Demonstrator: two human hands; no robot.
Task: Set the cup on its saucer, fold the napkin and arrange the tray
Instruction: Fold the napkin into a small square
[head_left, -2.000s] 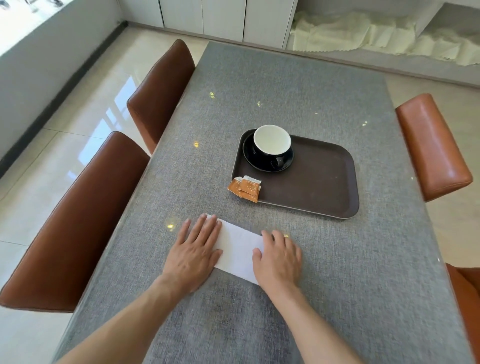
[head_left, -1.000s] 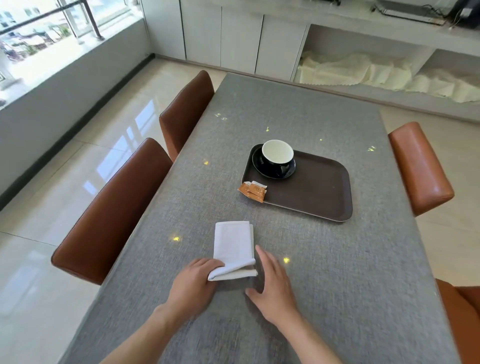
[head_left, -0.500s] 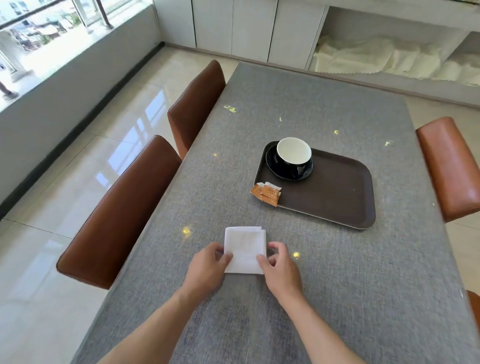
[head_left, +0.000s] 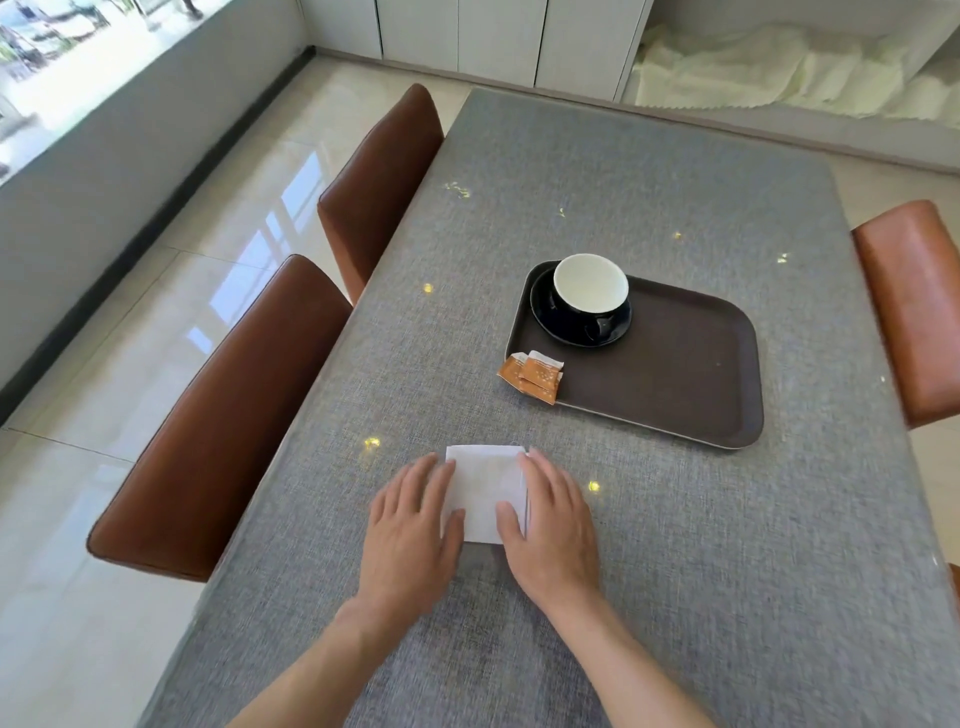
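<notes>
A white napkin (head_left: 485, 493), folded into a small square, lies on the grey table in front of me. My left hand (head_left: 410, 535) rests flat on its left edge and my right hand (head_left: 553, 530) flat on its right edge, fingers spread, pressing it down. Beyond it sits a dark brown tray (head_left: 691, 374). In the tray's far left corner a black cup with a white inside (head_left: 589, 288) stands on its black saucer (head_left: 550, 325). Orange sugar packets (head_left: 535, 376) lie across the tray's near left corner.
The grey table (head_left: 597, 171) stretches ahead. Two brown leather chairs (head_left: 223, 415) stand along its left side and an orange-brown one (head_left: 914, 306) on the right. White cabinets and crumpled cloth are at the far wall.
The napkin went from a long strip to a small square. My hands moved from pinching its near edge to lying flat on its two sides.
</notes>
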